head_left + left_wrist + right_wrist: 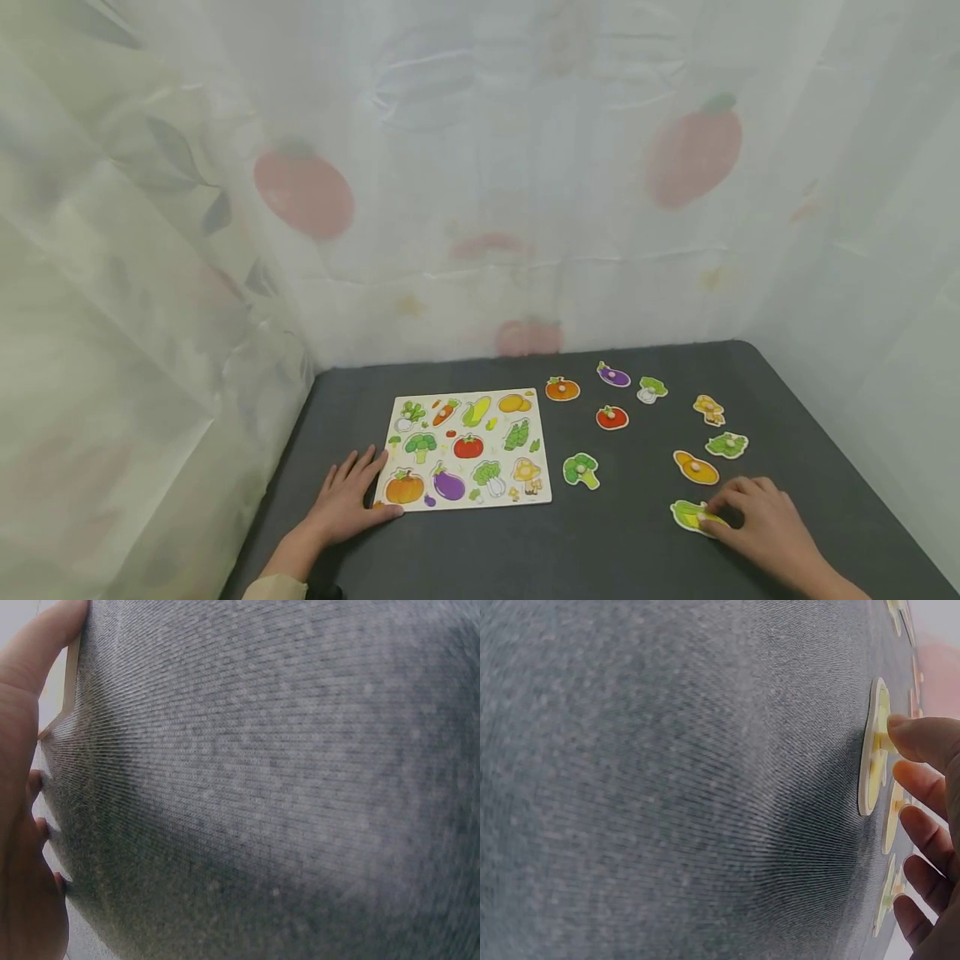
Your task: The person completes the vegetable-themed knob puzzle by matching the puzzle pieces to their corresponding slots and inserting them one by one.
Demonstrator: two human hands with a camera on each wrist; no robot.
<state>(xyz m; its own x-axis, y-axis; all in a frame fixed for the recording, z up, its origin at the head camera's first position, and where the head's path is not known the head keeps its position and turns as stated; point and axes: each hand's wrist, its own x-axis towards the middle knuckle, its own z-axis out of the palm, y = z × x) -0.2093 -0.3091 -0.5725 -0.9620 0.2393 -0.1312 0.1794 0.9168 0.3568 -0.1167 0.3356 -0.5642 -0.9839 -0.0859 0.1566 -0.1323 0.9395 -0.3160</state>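
Observation:
My right hand (768, 525) is at the front right of the table, thumb and index finger pinching the small knob of a corn puzzle piece (686, 515). In the right wrist view this corn piece (874, 761) lies close over the cloth, the thumb right at its knob. My left hand (345, 500) rests at the left edge of a white vegetable puzzle board (470, 506), fingers spread and thumb on its lower left corner. The left wrist view shows the thumb (45, 645) against the board's edge. Pictures of vegetables fill the board.
Loose knobbed pieces lie right of the board: broccoli (581, 472), pumpkin (562, 389), eggplant (613, 375), tomato (612, 418), cabbage (652, 390), mushroom (708, 409), peas (727, 446) and potato (696, 468). A printed curtain (480, 183) surrounds the dark table (585, 550).

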